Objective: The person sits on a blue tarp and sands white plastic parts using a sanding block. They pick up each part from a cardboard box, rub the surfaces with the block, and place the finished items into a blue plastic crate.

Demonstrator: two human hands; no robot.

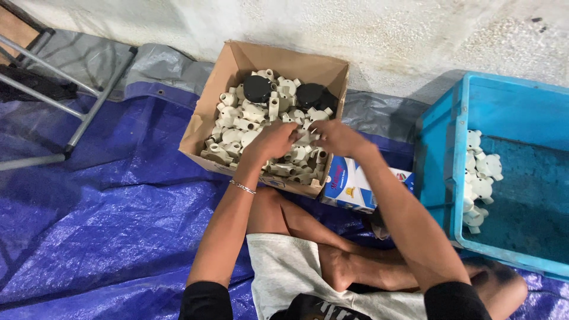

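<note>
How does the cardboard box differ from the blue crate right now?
The cardboard box is brown with open flaps; the blue crate is rigid plastic. The box is heaped with cream fittings plus black round parts; the crate holds few fittings. Both hands are in the box. Both sit on the blue tarp.

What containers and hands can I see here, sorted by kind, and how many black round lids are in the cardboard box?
Cardboard box: 1
Blue plastic crate: 1
Small printed carton: 1
Black round lids: 2
Hands, left hand and right hand, both among the cream pipe fittings: 2
Total: 7
The fittings are too many and too piled up to count.
</note>
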